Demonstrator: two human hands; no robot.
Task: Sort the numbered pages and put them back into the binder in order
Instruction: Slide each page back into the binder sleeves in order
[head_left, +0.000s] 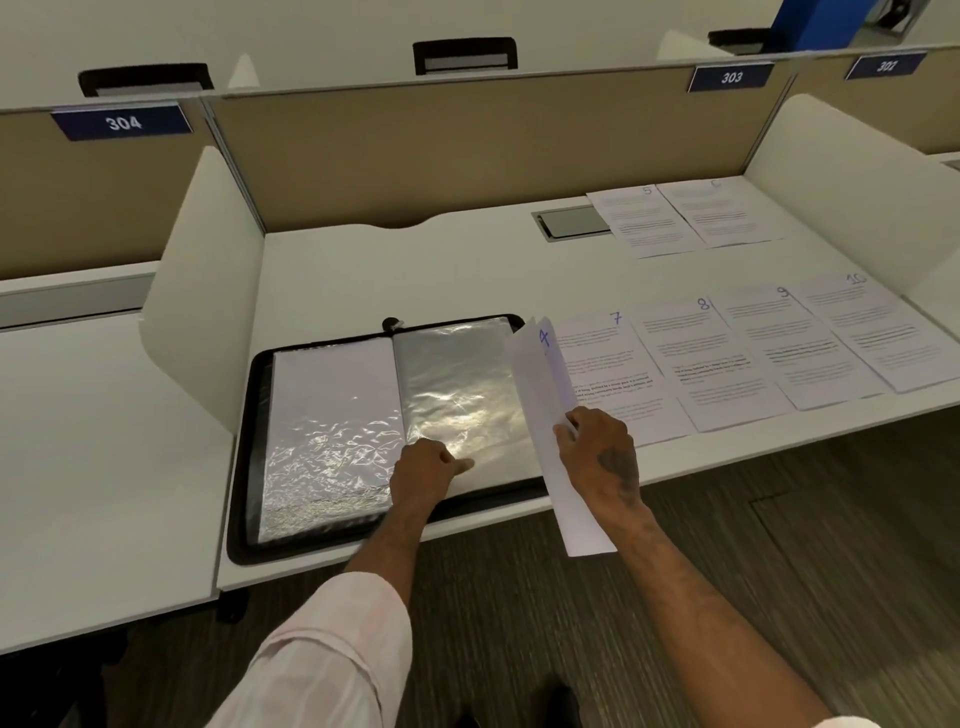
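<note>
Desk: white cubicle desk (363, 270) with a tan partition (467, 156) at 12 o'clock, plenty of room to spread paper out.
Page 4: sheet marked 4 (540, 374), up off the desk at the binder's 3 o'clock edge, bowed lengthwise so it stays stiff.
Right hand: my right hand (602, 449) grips that sheet partway down its long edge, fingers wrapped around it, number end pointing to 12.
Binder: zip binder (251, 447) lies open flat at about 10 o'clock from my right hand.
Right sleeve: the right sleeve (457, 384) looks empty, so I reckon 4 goes in here.
Left hand: my left hand (423, 470) sits on that sleeve's near end, fingers curled, thumb stuck out toward 3. Probably pinning the plastic flat. Can't tell if I've really pinched it.
Left sleeve: the left sleeve (332, 395) shows a white sheet inside, number not readable.
Queue: page 7 (613, 374), page 8 (696, 358), page 9 (779, 348) and page 10 (872, 332) run out toward 3 o'clock in order, easy to grab one by one.
Back row: page 5 (644, 223) and what I take for page 6 (722, 213) wait at 1 o'clock, next up I'd guess.
</note>
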